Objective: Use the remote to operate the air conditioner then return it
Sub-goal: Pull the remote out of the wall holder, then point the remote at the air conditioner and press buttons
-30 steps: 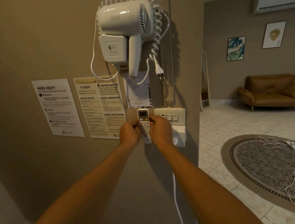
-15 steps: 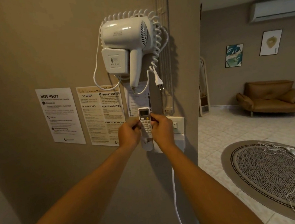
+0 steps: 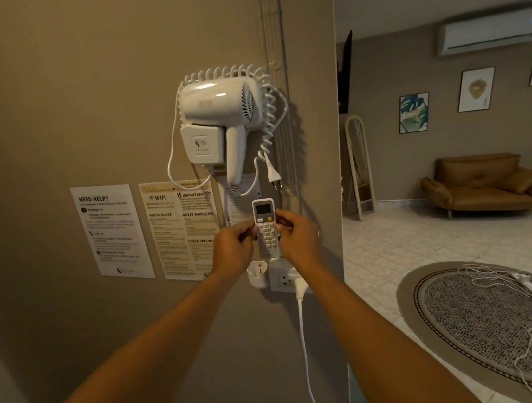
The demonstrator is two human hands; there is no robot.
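Observation:
A white remote (image 3: 265, 221) with a small screen and a yellow button stands upright in front of the wall, clear above its empty white wall holder (image 3: 258, 273). My left hand (image 3: 234, 248) pinches its left edge and my right hand (image 3: 296, 235) pinches its right edge. The white air conditioner (image 3: 492, 30) hangs high on the far wall at the right, with a small light lit on its front.
A white hair dryer (image 3: 220, 107) with a coiled cord is mounted above the remote. Printed notices (image 3: 112, 230) are stuck to the wall at left. A socket (image 3: 285, 280) with a white plug and cable sits below. A brown sofa (image 3: 491, 184) and a round rug (image 3: 491, 324) with loose cables lie at right.
Both hands have lifted the remote up out of its wall holder, which now shows empty below. The view has tilted down, so wall items sit lower in the picture.

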